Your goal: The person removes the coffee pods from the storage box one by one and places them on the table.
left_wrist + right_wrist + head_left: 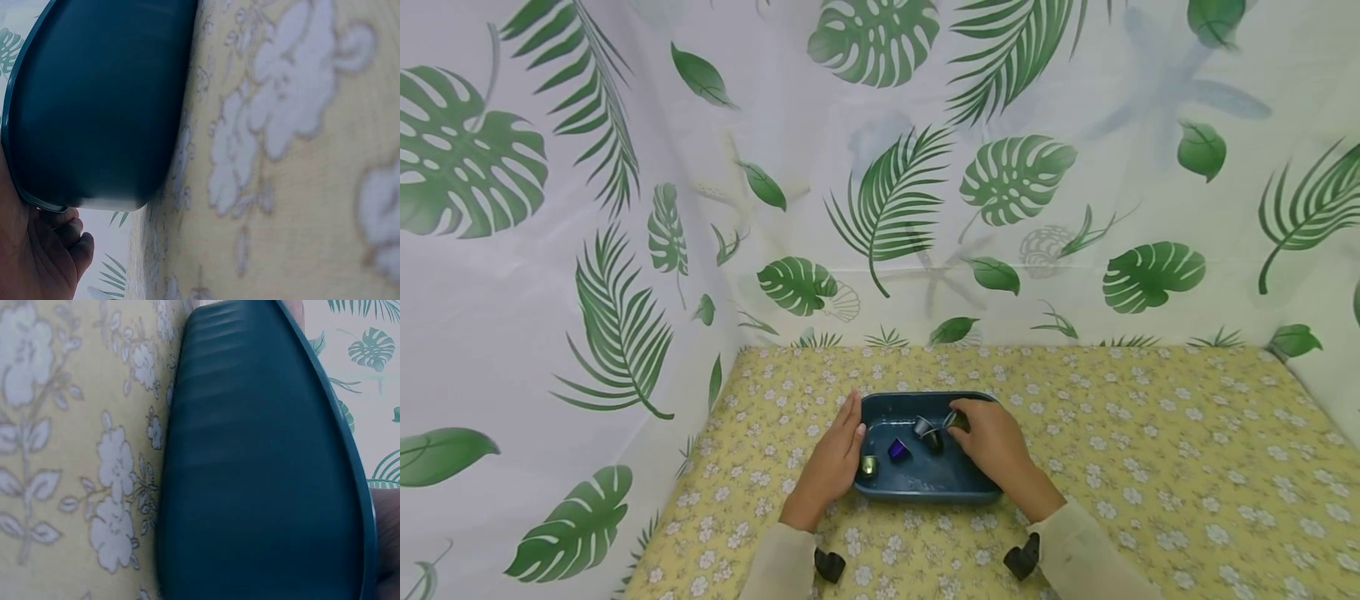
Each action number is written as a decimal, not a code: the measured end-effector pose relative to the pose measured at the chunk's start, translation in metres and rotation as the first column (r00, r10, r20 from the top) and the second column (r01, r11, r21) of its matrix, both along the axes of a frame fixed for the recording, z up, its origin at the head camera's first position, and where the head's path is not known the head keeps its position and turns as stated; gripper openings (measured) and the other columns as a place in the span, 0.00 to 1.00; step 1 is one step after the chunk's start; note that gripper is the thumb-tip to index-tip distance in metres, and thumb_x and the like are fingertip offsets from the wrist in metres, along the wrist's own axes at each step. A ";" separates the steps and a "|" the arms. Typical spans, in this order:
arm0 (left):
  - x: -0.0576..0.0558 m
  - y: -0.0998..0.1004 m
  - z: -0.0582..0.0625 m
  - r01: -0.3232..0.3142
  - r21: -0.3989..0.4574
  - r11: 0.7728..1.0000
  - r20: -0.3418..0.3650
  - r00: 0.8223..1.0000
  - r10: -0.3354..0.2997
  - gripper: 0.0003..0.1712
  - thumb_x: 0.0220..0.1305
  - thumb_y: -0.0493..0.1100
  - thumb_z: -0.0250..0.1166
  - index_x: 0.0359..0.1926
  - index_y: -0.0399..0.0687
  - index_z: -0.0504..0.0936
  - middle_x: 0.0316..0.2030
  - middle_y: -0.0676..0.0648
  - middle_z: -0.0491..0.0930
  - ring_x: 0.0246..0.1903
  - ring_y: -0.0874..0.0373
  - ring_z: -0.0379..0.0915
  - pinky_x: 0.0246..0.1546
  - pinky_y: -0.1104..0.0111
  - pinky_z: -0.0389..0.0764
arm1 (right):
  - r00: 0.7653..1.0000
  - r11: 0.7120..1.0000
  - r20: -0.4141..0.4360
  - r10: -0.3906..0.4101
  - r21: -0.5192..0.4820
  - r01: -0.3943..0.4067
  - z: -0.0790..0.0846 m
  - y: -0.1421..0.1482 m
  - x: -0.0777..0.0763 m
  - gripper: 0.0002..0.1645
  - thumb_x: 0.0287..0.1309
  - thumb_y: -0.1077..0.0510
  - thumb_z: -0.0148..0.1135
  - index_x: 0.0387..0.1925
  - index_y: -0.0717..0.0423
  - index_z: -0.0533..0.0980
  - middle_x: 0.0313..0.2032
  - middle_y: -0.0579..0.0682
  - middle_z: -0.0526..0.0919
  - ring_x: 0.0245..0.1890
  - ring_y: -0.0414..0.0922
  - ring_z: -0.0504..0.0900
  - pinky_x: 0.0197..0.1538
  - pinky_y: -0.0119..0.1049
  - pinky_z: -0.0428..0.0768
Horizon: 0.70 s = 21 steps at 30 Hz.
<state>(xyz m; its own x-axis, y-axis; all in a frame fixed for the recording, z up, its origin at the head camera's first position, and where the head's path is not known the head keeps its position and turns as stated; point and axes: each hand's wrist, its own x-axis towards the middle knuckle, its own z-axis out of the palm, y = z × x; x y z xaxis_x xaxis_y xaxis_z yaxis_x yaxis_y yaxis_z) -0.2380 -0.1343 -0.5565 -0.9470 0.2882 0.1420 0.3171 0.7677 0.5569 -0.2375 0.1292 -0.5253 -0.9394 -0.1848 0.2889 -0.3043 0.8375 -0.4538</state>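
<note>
A dark blue rectangular tray (925,497) sits on the cloth and holds several coffee capsules. My left hand (833,458) grips the tray's left rim; in the left wrist view its fingers (81,250) curl below the rim's corner. My right hand (996,437) reaches over the right side, thumb and forefinger pinching a dark coffee capsule (957,419), which they partly hide. Left of it, a silver-grey capsule (922,427) lies against a black capsule (933,441). A purple capsule (898,450) lies further left, and a pale green capsule (868,466) sits in the near left corner.
Yellow flowered cloth (1135,517) covers the table. Behind and to the left stand white walls (917,308) printed with green leaves. Black wrist mounts (829,567) show beside the cream sleeves (1090,554).
</note>
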 end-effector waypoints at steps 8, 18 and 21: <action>0.000 -0.001 -0.002 0.004 0.007 1.000 -0.005 1.000 -0.004 0.32 0.84 0.48 0.41 0.80 0.41 0.48 0.80 0.48 0.41 0.78 0.48 0.44 0.75 0.52 0.54 | 0.998 0.999 -0.063 0.012 -0.037 -0.014 -0.003 0.002 0.005 0.24 0.52 0.61 0.79 0.52 0.60 0.84 0.43 0.54 0.88 0.31 0.45 0.85 0.32 0.41 0.83; 0.000 -0.002 -0.003 0.010 0.013 1.000 0.001 1.000 -0.010 0.33 0.84 0.49 0.41 0.81 0.41 0.48 0.81 0.48 0.41 0.78 0.49 0.43 0.75 0.52 0.54 | 0.993 0.995 -0.112 0.021 -0.091 -0.031 -0.003 0.004 0.010 0.24 0.50 0.62 0.80 0.51 0.61 0.84 0.38 0.52 0.87 0.24 0.38 0.78 0.26 0.34 0.77; -0.001 -0.002 -0.002 0.010 0.022 1.000 0.004 1.000 -0.010 0.33 0.84 0.49 0.41 0.81 0.41 0.48 0.81 0.46 0.43 0.78 0.49 0.43 0.75 0.52 0.54 | 0.994 0.994 -0.103 0.025 -0.106 -0.036 -0.001 0.005 0.012 0.24 0.51 0.63 0.79 0.51 0.62 0.84 0.37 0.51 0.86 0.25 0.38 0.78 0.27 0.33 0.76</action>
<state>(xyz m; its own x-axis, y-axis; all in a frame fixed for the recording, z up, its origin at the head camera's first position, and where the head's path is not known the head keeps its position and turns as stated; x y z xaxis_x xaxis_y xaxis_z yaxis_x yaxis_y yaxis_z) -0.2386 -0.1359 -0.5583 -0.9447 0.2943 0.1444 0.3222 0.7523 0.5746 -0.2258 0.1339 -0.5260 -0.8986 -0.1751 0.4023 -0.3778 0.7750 -0.5065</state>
